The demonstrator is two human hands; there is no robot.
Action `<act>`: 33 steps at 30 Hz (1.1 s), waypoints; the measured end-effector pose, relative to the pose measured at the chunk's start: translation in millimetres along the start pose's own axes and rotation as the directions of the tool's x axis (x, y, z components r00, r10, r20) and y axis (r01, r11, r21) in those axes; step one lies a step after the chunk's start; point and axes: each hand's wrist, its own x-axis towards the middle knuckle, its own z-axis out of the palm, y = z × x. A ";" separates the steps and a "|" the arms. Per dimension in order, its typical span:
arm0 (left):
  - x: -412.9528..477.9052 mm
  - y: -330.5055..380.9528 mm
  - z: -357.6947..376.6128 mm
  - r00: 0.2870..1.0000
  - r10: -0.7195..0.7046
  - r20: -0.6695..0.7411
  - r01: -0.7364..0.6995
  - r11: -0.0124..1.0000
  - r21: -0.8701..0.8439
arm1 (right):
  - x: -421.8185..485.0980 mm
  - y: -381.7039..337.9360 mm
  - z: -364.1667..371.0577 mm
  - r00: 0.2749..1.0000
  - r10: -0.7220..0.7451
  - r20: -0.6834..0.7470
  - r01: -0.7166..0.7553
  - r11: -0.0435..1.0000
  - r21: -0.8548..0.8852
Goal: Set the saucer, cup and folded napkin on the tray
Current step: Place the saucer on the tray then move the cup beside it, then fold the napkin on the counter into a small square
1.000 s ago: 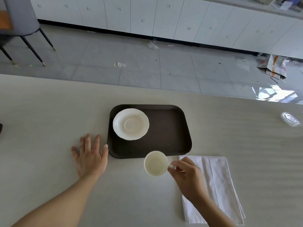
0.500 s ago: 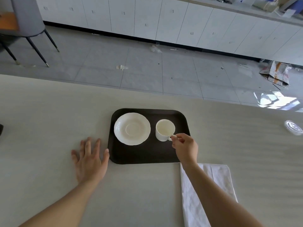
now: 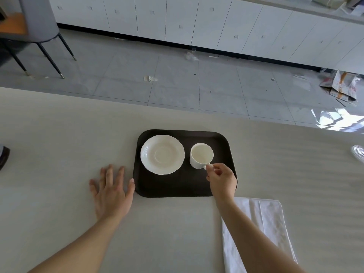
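Cup (image 3: pixel 201 155) down on tray (image 3: pixel 177 187), just right of saucer (image 3: pixel 162 154). My right hand (image 3: pixel 221 179) pinches the handle; let go gently, no twist. Left hand (image 3: pixel 112 192) flat, fingers spread, thumb at tray edge (steadying). Folded napkin (image 3: pixel 269 219) waits on the table

A kitchen-like room: white cabinets (image 3: pixel 197 22), grey tiled floor (image 3: pixel 177 79), pale counter (image 3: pixel 59 134).
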 end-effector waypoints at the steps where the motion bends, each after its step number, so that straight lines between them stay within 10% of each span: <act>1: -0.2 0.1 -0.1 1.000 -0.001 0.002 0.001 1.000 -0.003 | 0.8 0.9 -1.0 1.000 -0.013 0.017 0.014 1.000 -0.015; 13: -0.1 0.0 -3.2 1.000 0.000 0.031 0.000 1.000 -0.026 | -29.9 25.7 -49.9 0.994 -0.011 0.105 0.005 0.998 0.055; 20: -37.3 10.7 -20.9 0.997 -0.027 -0.075 -0.002 0.934 -0.358 | -59.0 89.4 -115.3 0.994 -0.025 0.105 0.031 0.998 -0.058; 33: -164.4 165.1 -9.1 0.880 0.475 -0.026 -0.433 0.776 -0.458 | -56.6 166.4 -205.8 0.999 -0.049 -0.013 0.044 0.963 -0.265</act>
